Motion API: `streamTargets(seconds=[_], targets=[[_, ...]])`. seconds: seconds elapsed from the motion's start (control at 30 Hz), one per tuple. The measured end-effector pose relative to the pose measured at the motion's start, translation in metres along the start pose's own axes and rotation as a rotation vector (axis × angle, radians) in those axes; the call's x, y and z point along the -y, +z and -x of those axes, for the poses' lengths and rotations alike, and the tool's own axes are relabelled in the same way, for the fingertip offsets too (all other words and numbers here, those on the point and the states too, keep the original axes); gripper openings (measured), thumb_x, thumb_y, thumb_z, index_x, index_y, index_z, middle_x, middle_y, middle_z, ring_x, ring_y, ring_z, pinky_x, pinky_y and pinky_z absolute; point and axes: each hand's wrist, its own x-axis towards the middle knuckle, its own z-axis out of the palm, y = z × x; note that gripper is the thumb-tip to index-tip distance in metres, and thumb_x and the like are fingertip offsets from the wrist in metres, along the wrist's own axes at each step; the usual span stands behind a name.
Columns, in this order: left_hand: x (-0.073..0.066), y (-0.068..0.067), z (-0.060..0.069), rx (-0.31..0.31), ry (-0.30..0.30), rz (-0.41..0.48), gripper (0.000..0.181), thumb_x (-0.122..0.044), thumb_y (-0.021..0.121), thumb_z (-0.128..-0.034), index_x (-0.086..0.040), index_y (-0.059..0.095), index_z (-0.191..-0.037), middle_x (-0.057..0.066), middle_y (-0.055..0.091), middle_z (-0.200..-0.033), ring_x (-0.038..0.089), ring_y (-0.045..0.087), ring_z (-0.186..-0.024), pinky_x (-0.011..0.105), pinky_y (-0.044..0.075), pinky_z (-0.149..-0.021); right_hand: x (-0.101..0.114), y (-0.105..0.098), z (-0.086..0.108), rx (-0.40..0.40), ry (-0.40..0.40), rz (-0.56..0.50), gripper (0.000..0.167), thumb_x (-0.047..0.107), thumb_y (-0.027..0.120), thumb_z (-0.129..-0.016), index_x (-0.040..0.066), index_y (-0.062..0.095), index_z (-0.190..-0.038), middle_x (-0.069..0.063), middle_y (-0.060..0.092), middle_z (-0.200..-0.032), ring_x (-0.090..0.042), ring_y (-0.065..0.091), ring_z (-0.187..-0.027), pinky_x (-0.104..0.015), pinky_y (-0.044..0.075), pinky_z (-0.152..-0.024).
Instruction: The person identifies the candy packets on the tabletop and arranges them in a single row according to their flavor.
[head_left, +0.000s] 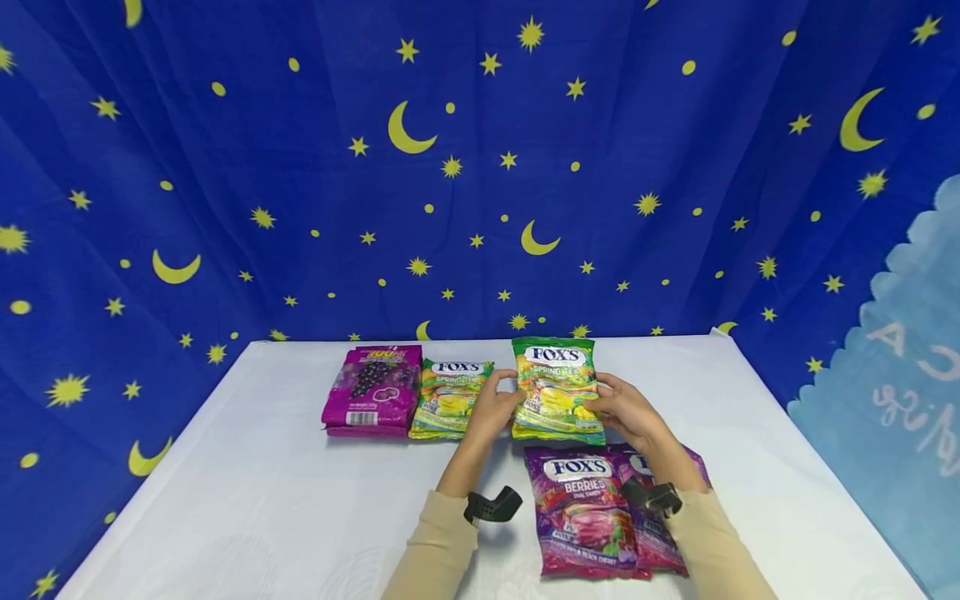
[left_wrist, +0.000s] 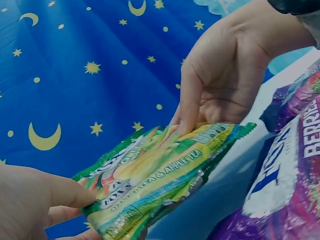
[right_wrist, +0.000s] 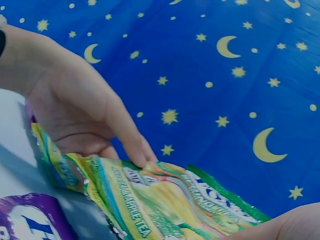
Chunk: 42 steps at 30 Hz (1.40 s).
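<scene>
Both hands hold a green and yellow Fox's Spring Tea candy bag [head_left: 558,392] by its two sides, near the back of the white table. My left hand [head_left: 491,408] pinches its left edge, the thumb lying on the front. On the right edge, my right hand [head_left: 632,412] grips it with the thumb in front and fingers behind. A second Spring Tea candy bag [head_left: 450,400] lies just left of the left hand. In the left wrist view the held candy bag [left_wrist: 155,172] looks tilted; whether its bottom touches the table I cannot tell.
A purple grape candy bag [head_left: 372,392] lies at the far left of the row. Nearer the front, a purple Fox's Berries bag [head_left: 585,517] overlaps another purple bag [head_left: 652,533], partly under the right forearm. Behind the white table [head_left: 247,500] hangs a blue star-patterned curtain [head_left: 480,192].
</scene>
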Motion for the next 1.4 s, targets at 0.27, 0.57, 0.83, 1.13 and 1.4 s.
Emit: streamTargets(seconds=[0.27, 0.57, 0.83, 1.13, 1.4], targets=[[0.000, -0.025, -0.001, 0.087, -0.068, 0.024, 0.052, -0.009, 0.068, -0.0876, -0.011, 0.050, -0.136, 0.015, 0.066, -0.105, 0.021, 0.063, -0.083, 0.037, 0.054, -0.072, -0.002, 0.016, -0.002, -0.033, 0.002, 0.022, 0.066, 0.002, 0.061, -0.090, -0.004, 0.028, -0.147, -0.026, 0.038, -0.146, -0.010, 0.059, -0.084, -0.025, 0.048, -0.068], [0.003, -0.038, -0.006, 0.087, -0.089, 0.010, 0.055, -0.011, 0.069, -0.0876, -0.013, 0.049, -0.139, 0.018, 0.061, -0.120, 0.025, 0.063, -0.092, 0.039, 0.055, -0.077, -0.008, 0.022, -0.006, 0.021, -0.032, 0.016, 0.061, 0.006, 0.060, -0.092, 0.005, 0.031, -0.146, -0.021, 0.052, -0.131, -0.013, 0.060, -0.087, -0.027, 0.050, -0.074], [0.005, -0.044, -0.006, 0.065, -0.094, 0.053, 0.054, -0.009, 0.070, -0.0875, -0.013, 0.051, -0.138, 0.017, 0.064, -0.115, 0.024, 0.063, -0.091, 0.041, 0.055, -0.079, -0.008, 0.021, -0.004, 0.148, -0.019, -0.012, 0.077, 0.000, 0.057, -0.088, 0.013, 0.019, -0.153, -0.009, 0.063, -0.105, -0.016, 0.058, -0.077, -0.027, 0.049, -0.065], [0.008, -0.049, -0.007, 0.100, -0.071, 0.058, 0.056, -0.007, 0.069, -0.0860, -0.012, 0.050, -0.138, 0.017, 0.065, -0.111, 0.023, 0.064, -0.089, 0.042, 0.055, -0.082, -0.013, 0.024, -0.005, 0.133, -0.029, 0.028, 0.080, -0.003, 0.057, -0.086, 0.014, 0.018, -0.155, -0.019, 0.059, -0.126, -0.021, 0.063, -0.088, -0.028, 0.050, -0.066], [0.008, -0.049, -0.006, 0.108, -0.061, 0.032, 0.062, -0.004, 0.070, -0.0833, -0.012, 0.049, -0.141, 0.021, 0.060, -0.121, 0.026, 0.064, -0.095, 0.041, 0.055, -0.083, -0.017, 0.030, -0.008, 0.050, -0.029, 0.095, 0.078, -0.003, 0.058, -0.087, 0.011, 0.021, -0.154, -0.022, 0.057, -0.130, -0.026, 0.066, -0.093, -0.037, 0.055, -0.077]])
